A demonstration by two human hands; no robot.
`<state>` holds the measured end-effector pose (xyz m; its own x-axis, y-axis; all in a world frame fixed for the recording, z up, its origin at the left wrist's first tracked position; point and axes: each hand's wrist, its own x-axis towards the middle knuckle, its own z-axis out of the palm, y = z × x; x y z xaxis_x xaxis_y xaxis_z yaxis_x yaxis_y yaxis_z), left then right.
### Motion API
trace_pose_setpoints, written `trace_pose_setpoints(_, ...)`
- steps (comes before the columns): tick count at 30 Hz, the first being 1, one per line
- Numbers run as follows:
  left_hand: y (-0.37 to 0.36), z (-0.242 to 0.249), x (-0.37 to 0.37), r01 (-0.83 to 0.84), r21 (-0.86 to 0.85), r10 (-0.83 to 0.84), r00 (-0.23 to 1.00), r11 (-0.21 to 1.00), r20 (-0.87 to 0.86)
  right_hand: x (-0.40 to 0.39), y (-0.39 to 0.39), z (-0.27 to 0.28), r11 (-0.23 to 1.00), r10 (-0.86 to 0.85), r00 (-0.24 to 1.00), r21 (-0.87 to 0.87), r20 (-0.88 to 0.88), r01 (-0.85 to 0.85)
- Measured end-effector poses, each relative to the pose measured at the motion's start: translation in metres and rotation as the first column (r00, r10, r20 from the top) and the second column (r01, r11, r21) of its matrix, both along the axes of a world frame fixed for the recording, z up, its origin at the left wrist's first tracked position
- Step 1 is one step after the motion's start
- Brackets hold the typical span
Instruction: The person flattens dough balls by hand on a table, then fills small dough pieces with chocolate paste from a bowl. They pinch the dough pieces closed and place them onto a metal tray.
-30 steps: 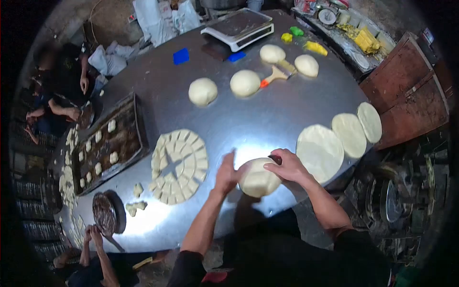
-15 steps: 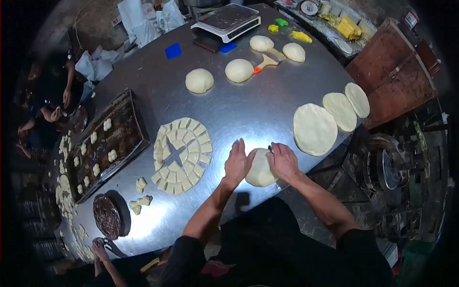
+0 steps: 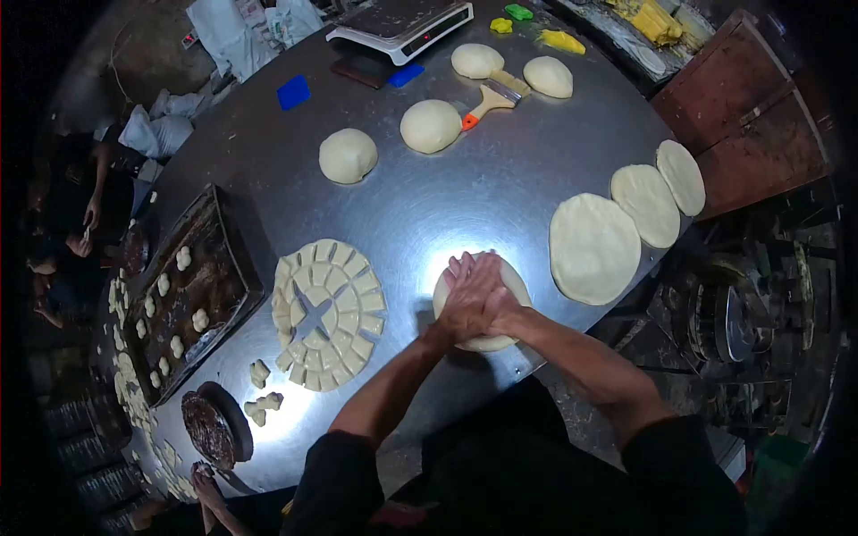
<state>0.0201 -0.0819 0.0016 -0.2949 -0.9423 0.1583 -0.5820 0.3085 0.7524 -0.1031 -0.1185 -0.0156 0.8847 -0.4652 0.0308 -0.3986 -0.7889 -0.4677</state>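
Two grips, the left-hand grip (image 3: 463,311) and the right-hand grip (image 3: 503,314), are overlapping right on top of a round of dough (image 3: 517,284), and they're pressing together from above rather than pinching it. Fingers are stretching out flat toward the far side, though I'm not managing to tell which palm is sitting uppermost. So yeah, the dough is lying directly under the grip, touching the worktop (image 3: 500,192) close to its near edge, with a pale rim peeking out on both sides and most of the middle hiding under the hands. Just to the right, three rolled-out discs (image 3: 596,248) are lying in a slanting row, the biggest one sitting nearest the hands. Over on the left, a cut-up dough disc (image 3: 353,284) is spreading out in wedges and blocks, with a couple of small dough pieces (image 3: 264,408) lying near it. Further left, a dark baking tray (image 3: 214,279) is holding little dough clusters, and a dark brown round thing (image 3: 211,431) is sitting below that. Up past the hands, four smooth dough balls (image 3: 431,126) are resting well apart from the grip, with a brush (image 3: 492,98) lying between them, its orange handle tip pointing toward one ball.
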Motion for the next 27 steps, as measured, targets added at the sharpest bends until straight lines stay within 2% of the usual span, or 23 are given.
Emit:
trace_pose_setpoints(1, 0.015, -0.001, 0.008, 0.002, -0.009, -0.002, 1.0, 1.0, 0.008, -0.009, 0.001, 0.015, 1.0, -0.002, 1.0, -0.009, 0.008, 0.002)
trace_pose_setpoints(3, 0.053, -0.01, 0.02, -0.042, -0.199, 0.11, 0.932, 0.979, 0.345, -0.024, 0.0, 0.033, 0.998, 0.006, 0.931, -0.053, -0.365, -0.027)
trace_pose_setpoints(4, 0.048, -0.009, 0.032, -0.057, -0.214, 0.131, 0.928, 0.975, 0.348, -0.016, -0.009, 0.034, 0.997, 0.015, 0.933, -0.068, -0.36, -0.043)
trace_pose_setpoints(6, 0.05, -0.001, 0.041, -0.059, -0.072, 0.085, 0.888, 0.996, 0.452, -0.009, -0.014, 0.041, 0.998, -0.022, 0.953, -0.056, -0.301, 0.005)
trace_pose_setpoints(7, 0.052, 0.003, 0.045, -0.027, -0.115, 0.079, 0.876, 0.993, 0.476, -0.01, -0.015, 0.052, 0.995, -0.023, 0.965, -0.101, -0.261, -0.004)
trace_pose_setpoints(8, 0.055, 0.004, 0.046, -0.036, -0.081, 0.071, 0.87, 0.996, 0.489, -0.022, -0.005, 0.047, 0.994, -0.022, 0.965, -0.111, -0.262, -0.007)
trace_pose_setpoints(10, 0.069, 0.003, 0.044, -0.083, -0.022, 0.081, 0.831, 0.996, 0.551, -0.046, 0.003, 0.034, 0.99, -0.039, 0.987, -0.14, -0.153, 0.018)
trace_pose_setpoints(11, 0.07, 0.01, 0.042, -0.068, -0.021, 0.068, 0.824, 0.997, 0.563, -0.058, 0.011, 0.045, 0.993, -0.052, 0.971, -0.115, -0.234, 0.025)
trace_pose_setpoints(14, 0.073, 0.019, 0.035, -0.046, -0.048, 0.066, 0.785, 0.998, 0.615, -0.056, 0.017, 0.06, 0.995, -0.064, 0.966, -0.096, -0.249, 0.041)
trace_pose_setpoints(15, 0.077, 0.021, 0.024, -0.05, -0.034, 0.06, 0.728, 0.998, 0.683, -0.061, 0.033, 0.073, 0.987, -0.143, 0.941, -0.111, -0.307, 0.114)
trace_pose_setpoints(16, 0.106, 0.016, 0.018, 0.237, -0.259, 0.105, 0.515, 0.936, 0.851, -0.076, 0.047, 0.067, 0.988, -0.14, 0.939, -0.107, -0.313, 0.111)
trace_pose_setpoints(18, 0.139, 0.023, -0.014, 0.061, 0.017, -0.061, 0.854, 0.998, 0.516, -0.114, 0.07, 0.059, 0.986, -0.152, 0.94, 0.024, -0.307, 0.167)
trace_pose_setpoints(19, 0.14, 0.025, -0.018, 0.021, -0.034, -0.002, 0.876, 0.999, 0.482, -0.109, 0.067, 0.068, 0.985, -0.175, 0.94, -0.036, -0.295, 0.172)
trace_pose_setpoints(20, 0.143, 0.032, -0.019, 0.032, -0.021, -0.018, 0.878, 0.999, 0.479, -0.1, 0.066, 0.083, 0.983, -0.181, 0.937, -0.023, -0.301, 0.182)
trace_pose_setpoints(22, 0.12, 0.041, -0.016, 0.027, 0.208, -0.123, 0.877, 0.978, 0.465, -0.059, 0.02, 0.111, 0.926, -0.074, 0.827, 0.27, -0.558, 0.265)
trace_pose_setpoints(23, 0.115, 0.022, -0.03, -0.077, 0.013, 0.065, 0.917, 0.997, 0.393, -0.046, 0.022, 0.1, 0.939, -0.256, 0.943, 0.176, -0.212, 0.294)
trace_pose_setpoints(24, 0.11, 0.025, -0.044, -0.085, 0.005, 0.076, 0.91, 0.996, 0.408, -0.031, 0.018, 0.091, 0.978, -0.198, 0.968, 0.037, -0.152, 0.206)
trace_pose_setpoints(26, 0.122, 0.03, -0.059, -0.049, 0.152, -0.043, 0.836, 0.987, 0.546, -0.021, 0.0, 0.043, 0.976, -0.165, 0.956, -0.178, -0.244, 0.123)
trace_pose_setpoints(27, 0.126, 0.035, -0.057, -0.025, 0.171, -0.075, 0.829, 0.985, 0.554, -0.007, -0.018, 0.044, 0.973, -0.16, 0.961, -0.199, -0.225, 0.116)
